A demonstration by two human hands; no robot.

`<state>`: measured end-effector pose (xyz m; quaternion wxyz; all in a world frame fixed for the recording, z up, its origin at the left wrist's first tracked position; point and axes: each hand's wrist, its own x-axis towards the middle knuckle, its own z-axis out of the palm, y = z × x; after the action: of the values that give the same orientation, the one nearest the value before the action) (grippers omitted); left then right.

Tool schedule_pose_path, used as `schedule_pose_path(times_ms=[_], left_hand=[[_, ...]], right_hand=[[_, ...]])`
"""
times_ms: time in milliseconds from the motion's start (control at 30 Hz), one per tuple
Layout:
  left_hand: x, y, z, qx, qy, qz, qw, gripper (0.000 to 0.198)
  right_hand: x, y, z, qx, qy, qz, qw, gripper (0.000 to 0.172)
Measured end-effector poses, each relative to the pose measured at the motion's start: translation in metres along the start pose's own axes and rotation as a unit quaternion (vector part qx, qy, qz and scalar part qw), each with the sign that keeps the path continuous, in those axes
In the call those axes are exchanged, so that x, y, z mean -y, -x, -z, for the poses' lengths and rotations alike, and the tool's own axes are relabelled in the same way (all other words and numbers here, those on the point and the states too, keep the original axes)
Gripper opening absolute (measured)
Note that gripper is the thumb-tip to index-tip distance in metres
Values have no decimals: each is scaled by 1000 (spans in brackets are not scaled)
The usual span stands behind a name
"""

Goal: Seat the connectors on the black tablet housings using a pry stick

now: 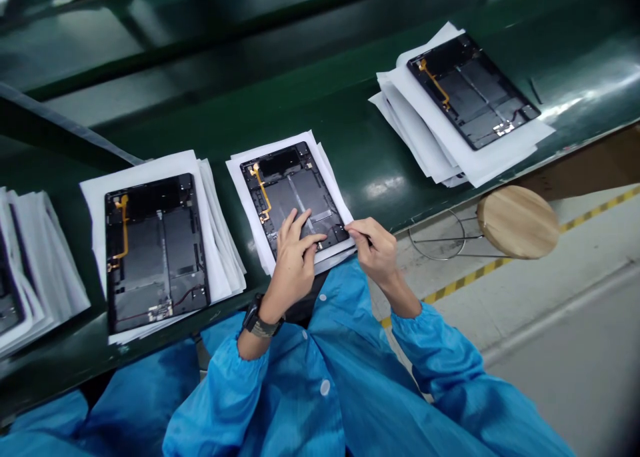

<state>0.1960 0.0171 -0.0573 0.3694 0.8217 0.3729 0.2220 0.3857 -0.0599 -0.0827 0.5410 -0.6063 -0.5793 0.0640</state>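
Note:
An opened tablet housing [277, 184] lies on a stack of white sheets [330, 177] in front of me, its inside facing up. An orange flex cable [265, 197] runs along its left side, and a pale strip [295, 190] runs down the middle. My left hand [295, 257] rests on the lower part of the housing with its fingers spread, covering some of the parts there. At the lower right corner my right hand [376, 249] is closed in a pinch. Whatever is between those fingertips is too small to make out.
Another open housing [145, 244] lies on sheets at left, and one more [473, 90] sits on a stack at upper right. More sheets [47, 257] are at far left. A round wooden stool [518, 222] stands beyond the green bench's [350, 110] edge.

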Motion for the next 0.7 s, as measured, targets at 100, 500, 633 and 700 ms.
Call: schedule_pose_path(times_ms=[100,500,633,700], left_hand=[[0,-2,0,3,10,19,1000,34],[-4,-3,1,-5,14,38,999,31],[-4,-2,-4,-20,2,36,999,31],[-4,-2,-5,-13,-1,40,999,31]], right_hand=[[1,2,-1,-11,-11,-25,1000,16],[2,4,0,-16,-49,-94,994,18],[6,0,2,0,-38,-76,996,18],[7,-3,2,9,-23,-52,998,18]])
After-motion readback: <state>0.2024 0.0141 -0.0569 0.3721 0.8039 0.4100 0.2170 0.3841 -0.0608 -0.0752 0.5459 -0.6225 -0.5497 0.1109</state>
